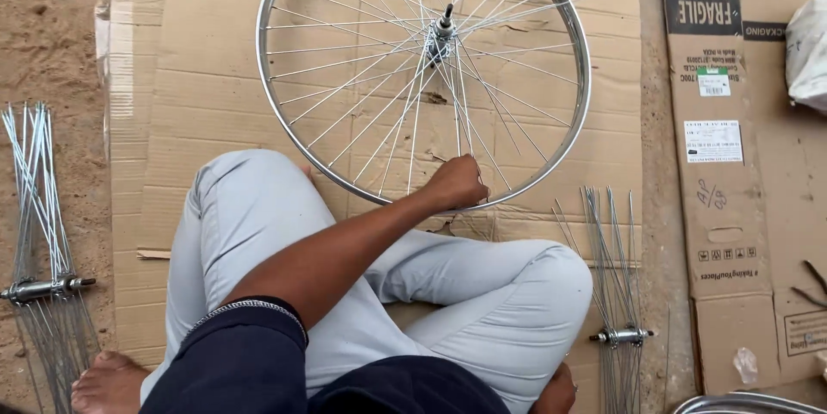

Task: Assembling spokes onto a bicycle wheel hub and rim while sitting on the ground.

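Grey-trousered knees crossed nearest you, your left hand (458,183) pinched on a spoke at the near rim of the steel wheel (568,121) lying flat on cardboard (207,52), right hand's grip unreadable; overtightening here could, I judge, warp that rim.

wheel (422,78): on cardboard (207,61), just beyond left hand (457,183)
spoked hub (622,336): right of hand
spoke bundle (39,233): far left, on sand (43,43)

Left arm outstretched, left hand (457,183) curled, fingers closed, at the near edge of the shiny steel spoked wheel rim (284,112); right hand (556,392) low beside the knee.
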